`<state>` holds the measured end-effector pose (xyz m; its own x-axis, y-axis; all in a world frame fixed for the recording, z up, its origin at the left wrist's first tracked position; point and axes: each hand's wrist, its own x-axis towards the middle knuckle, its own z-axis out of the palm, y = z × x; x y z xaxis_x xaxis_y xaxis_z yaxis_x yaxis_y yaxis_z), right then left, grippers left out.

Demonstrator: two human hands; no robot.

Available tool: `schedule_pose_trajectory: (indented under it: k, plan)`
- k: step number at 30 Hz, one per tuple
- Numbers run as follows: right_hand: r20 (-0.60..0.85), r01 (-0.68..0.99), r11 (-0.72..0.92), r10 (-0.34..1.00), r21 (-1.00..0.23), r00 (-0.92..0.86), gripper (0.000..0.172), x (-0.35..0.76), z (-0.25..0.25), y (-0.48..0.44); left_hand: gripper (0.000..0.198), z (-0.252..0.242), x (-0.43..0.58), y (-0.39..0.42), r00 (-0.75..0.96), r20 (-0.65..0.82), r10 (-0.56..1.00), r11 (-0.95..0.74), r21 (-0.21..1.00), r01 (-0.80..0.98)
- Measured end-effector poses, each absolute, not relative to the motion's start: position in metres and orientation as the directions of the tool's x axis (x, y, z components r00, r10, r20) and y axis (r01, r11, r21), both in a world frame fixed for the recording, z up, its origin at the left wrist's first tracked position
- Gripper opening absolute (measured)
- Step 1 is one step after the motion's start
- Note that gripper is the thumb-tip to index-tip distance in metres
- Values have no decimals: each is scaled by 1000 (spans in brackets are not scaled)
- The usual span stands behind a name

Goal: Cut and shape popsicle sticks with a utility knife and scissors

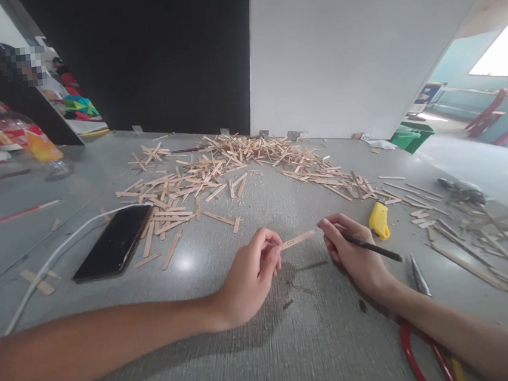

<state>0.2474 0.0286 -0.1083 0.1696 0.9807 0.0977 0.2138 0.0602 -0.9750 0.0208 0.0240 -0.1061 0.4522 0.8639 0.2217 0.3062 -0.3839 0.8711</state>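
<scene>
My left hand point(254, 274) pinches one end of a wooden craft stick point(301, 238) just above the grey tabletop. A small dark-edged rectangle shows on the stick's face. Close to its far end is my right hand point(354, 255), closed around a slim black pen-like tool point(379, 249); its tip cannot be made out. A yellow cutter-like tool point(378, 221) lies beyond my right hand. Under and beside my right forearm rests a red-handled cutting tool point(419, 276), partly hidden. Small dark scraps point(288, 303) lie below my hands.
Loose craft sticks point(228, 157) are heaped along the back. A phone point(113, 243) with a white cable point(48, 264) lies left. Narrow strips point(466, 248) spread at right, near a dark tool point(460, 190). A bottle point(36, 139) stands back left. Upright panels point(325, 46) border the table.
</scene>
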Motion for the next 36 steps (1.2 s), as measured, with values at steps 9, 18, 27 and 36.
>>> schedule_pose_trajectory:
  k: [9, 18, 27, 36]
  plan:
    - [113, 275, 87, 990, -957, 83, 58, 250, -120, 36, 17, -101, 22, 20, 470, 232, 851, -390, 880, 271]
    - [106, 381, 98, 994, -919, 0, 37, 247, -121, 34, 21, -104, 23, 20, 581, 280, 764, -595, 655, 466]
    - [53, 995, 71, 996, 75, -75, 34, 318, -60, 55, 17, -103, 23, 17, 637, 339, 692, -686, 584, 435]
    - [-73, 910, 67, 997, 409, -41, 30, 359, -73, 81, 30, -101, 20, 3, 834, 445, 326, -941, 237, 242]
